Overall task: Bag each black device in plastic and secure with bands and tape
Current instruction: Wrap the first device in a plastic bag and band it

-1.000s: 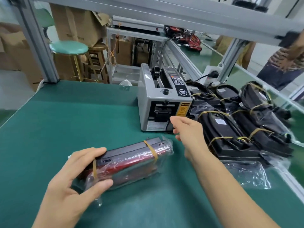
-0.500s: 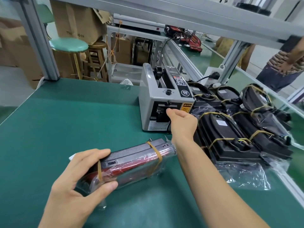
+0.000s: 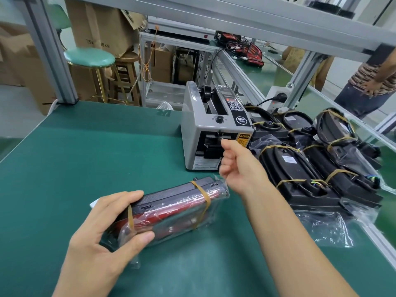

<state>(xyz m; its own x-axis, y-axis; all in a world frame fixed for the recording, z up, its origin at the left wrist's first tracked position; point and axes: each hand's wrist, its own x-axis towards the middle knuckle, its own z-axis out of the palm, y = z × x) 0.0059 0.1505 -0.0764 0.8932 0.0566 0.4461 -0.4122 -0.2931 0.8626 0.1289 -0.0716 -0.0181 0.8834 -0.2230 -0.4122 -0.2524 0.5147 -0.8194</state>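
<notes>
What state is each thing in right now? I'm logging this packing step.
Bagged device: lying on the mat, in plastic, two rubber bands on.
Left hand: grips the bagged device's near end.
Right hand: fingers curled at the tape dispenser's outlet; tape too small to tell.
Tape dispenser: upright on the mat.
Finished devices: bagged, banded, piled to the right.

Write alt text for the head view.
A left hand grips a bagged, rubber-banded device on a green table, while the right hand pinches at the tape dispenser's outlet. Finished bagged devices pile at right.
</notes>
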